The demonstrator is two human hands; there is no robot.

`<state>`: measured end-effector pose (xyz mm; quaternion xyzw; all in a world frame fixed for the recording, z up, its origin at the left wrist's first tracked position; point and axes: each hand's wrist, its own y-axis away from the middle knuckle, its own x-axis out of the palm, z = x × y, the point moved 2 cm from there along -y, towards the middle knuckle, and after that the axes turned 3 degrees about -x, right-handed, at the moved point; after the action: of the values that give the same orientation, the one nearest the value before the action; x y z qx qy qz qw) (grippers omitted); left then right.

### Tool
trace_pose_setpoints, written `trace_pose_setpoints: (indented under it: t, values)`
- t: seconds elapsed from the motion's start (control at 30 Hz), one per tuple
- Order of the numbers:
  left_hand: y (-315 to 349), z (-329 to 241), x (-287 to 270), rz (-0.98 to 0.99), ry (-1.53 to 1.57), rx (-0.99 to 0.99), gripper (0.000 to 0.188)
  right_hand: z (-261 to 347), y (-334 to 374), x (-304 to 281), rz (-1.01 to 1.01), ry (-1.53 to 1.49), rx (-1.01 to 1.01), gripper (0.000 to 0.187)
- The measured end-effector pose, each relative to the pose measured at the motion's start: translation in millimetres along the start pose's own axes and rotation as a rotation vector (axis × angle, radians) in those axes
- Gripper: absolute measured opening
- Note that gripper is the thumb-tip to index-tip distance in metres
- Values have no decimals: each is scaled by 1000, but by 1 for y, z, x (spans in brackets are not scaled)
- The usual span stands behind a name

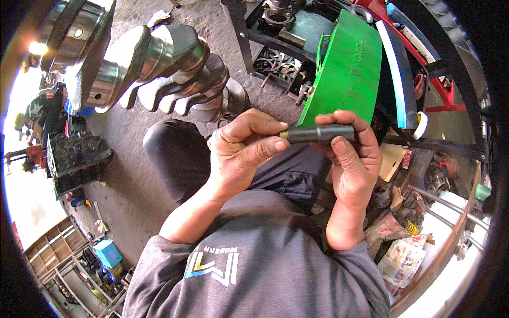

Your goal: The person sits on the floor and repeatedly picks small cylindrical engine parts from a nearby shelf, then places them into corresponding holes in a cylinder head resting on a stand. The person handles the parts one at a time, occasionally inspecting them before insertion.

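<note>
A slim black cylinder (306, 135), thicker toward its right end and with a yellowish band near its left end, lies level in front of my chest. Its exact kind I cannot make out. My left hand (236, 146) pinches the banded end between thumb and fingers. Around the thicker end curl the thumb and fingers of my right hand (356, 159), which hide part of it. Beyond my hands, to the left, stands a large metal crankshaft (151, 66) with shiny journals. Behind my right hand is a green metal panel (347, 69).
A dark engine block (79, 156) stands on the floor at the left, near another person (45, 114). Lower left are a slatted rack (53, 246) and a blue box (108, 253). A metal-framed bench (286, 40) holds parts at the far right. Sacks (403, 259) lie lower right.
</note>
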<state>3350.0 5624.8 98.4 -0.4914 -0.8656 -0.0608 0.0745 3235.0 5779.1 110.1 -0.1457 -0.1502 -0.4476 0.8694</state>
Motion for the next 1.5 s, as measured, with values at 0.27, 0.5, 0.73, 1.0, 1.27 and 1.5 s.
trace_pose_setpoints:
  t: [0.27,0.5,0.73,1.0,1.27,1.5]
  values:
    - [-28,56,7,-82,193,-380,23,31,-17,-59,-352,197,-90,33]
    - [-21,40,11,9,339,-415,24,8,2,-35,-81,487,-6,24]
    - [5,17,22,167,-622,-30,31,-13,1,7,101,790,-17,30]
    - [6,44,7,183,-711,122,30,-15,9,19,316,1042,-154,31]
    - [8,53,-20,-6,-373,-292,39,9,-12,17,521,1643,-229,62]
    - [-1,57,-23,-38,-361,-207,34,-20,-31,4,585,1549,-211,43]
